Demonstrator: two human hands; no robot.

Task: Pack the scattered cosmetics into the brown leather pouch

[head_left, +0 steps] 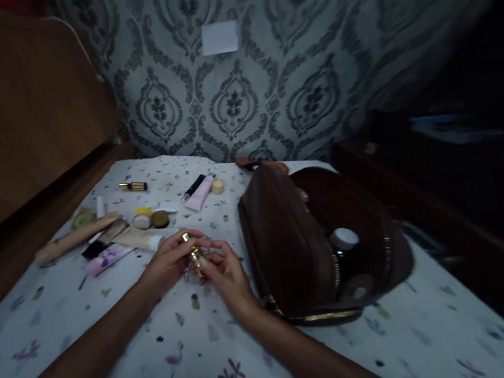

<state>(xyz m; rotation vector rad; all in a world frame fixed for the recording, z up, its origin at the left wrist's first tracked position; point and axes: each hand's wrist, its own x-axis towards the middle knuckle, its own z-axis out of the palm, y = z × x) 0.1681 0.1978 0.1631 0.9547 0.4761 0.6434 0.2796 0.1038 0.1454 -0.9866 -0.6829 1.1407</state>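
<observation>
Both hands meet over the printed sheet around a small shiny gold lipstick tube (195,259). My left hand (172,259) pinches its upper end between thumb and fingers. Lower down, my right hand (228,276) has its thumb against the tube with the fingers curled behind. Whether the cap is on or loose cannot be made out. Just left of my left hand lie a cream tube (139,238) and a white-and-purple tube (108,258). To the right of my right hand stands a brown bag (283,241), unzipped, with a white-lidded container (345,239) inside.
A black-and-gold tube (133,186) lies toward the back left. Near the middle are a pink tube (200,193) and a small round yellowish jar (217,186). A long beige pouch (77,238) and several small jars lie left. Wooden furniture (18,116) borders the left; patterned wall behind.
</observation>
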